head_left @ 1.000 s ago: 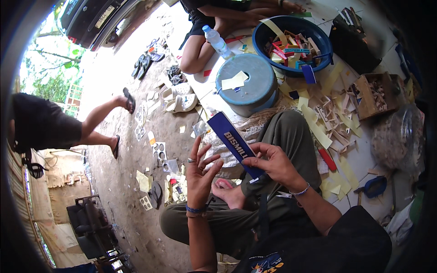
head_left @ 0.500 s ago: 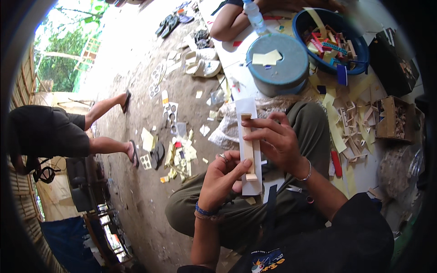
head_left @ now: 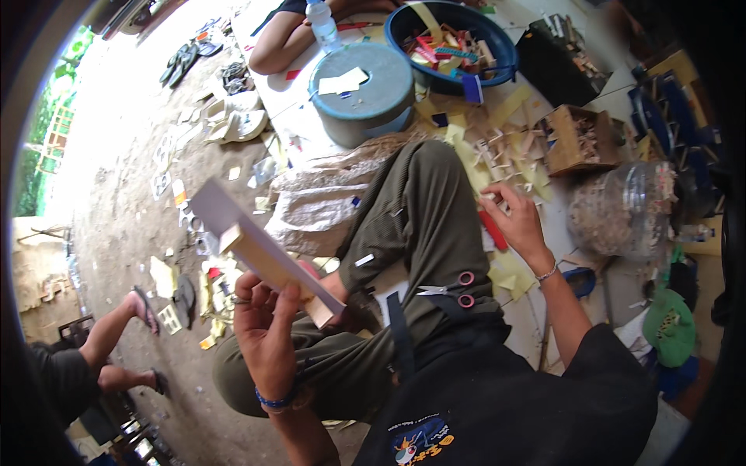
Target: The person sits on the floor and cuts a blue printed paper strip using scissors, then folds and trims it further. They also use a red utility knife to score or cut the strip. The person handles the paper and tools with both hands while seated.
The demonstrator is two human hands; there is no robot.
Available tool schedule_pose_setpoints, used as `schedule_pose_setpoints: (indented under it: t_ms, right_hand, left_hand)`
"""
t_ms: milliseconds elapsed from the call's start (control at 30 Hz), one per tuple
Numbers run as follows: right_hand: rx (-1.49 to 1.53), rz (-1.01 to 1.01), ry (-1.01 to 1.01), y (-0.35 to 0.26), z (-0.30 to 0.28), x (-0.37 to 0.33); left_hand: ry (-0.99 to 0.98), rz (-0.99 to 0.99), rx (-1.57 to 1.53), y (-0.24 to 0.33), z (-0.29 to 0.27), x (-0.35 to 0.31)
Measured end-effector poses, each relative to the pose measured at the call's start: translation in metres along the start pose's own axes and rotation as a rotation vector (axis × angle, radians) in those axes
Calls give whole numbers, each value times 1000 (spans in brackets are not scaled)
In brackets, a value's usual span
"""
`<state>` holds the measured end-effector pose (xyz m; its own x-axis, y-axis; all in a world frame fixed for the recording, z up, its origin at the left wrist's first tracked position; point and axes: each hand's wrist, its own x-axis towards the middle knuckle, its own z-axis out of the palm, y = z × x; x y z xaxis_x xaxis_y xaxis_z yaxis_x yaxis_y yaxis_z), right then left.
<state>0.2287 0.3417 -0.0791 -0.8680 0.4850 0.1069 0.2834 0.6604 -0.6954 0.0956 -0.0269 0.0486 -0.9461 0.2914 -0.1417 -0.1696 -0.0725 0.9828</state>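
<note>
My left hand (head_left: 268, 334) is closed on a long white card strip (head_left: 219, 203) with a slim pale wooden piece (head_left: 231, 238) lying along it. A small block stands up at each end of the wood. The strip is tilted, its far end up to the left. Off to the right, my right hand (head_left: 519, 225) is held out over the scattered small wooden pieces (head_left: 505, 151), fingers apart and nothing seen in them. Beside that hand lies a red-handled tool (head_left: 493, 231), partly covered. Scissors (head_left: 465, 290) with pinkish handles rest on my lap.
An upturned grey-blue tub (head_left: 361, 85) carries paper scraps. Behind it are a blue basin (head_left: 451, 74) of coloured pieces and a bottle (head_left: 322, 27). A wooden box (head_left: 571, 140) and a clear sack (head_left: 622, 206) stand at right. Another person's legs show at left.
My right hand has let go of the wooden piece and moved right to the scattered pieces. The left hand has carried the strip left and tilted it. The whole view has turned rightward.
</note>
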Motion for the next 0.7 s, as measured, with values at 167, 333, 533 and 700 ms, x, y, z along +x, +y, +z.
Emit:
schedule_pose_setpoints:
  t_ms: [167,333,533,700]
  right_hand:
    - [-200,254,-164,94,11,-57]
    - [-196,213,-73,70,29,-55]
    - [-144,-23,-507,-19,12,-71]
    - [-297,-163,-469,-42,12,-96]
  left_hand:
    - [-23,-12,-177,-7,4,3]
    - [51,26,-214,-3,-1,11]
    - [37,-15,-351,2,10,17]
    - [-51,-9,-446,9,8,21]
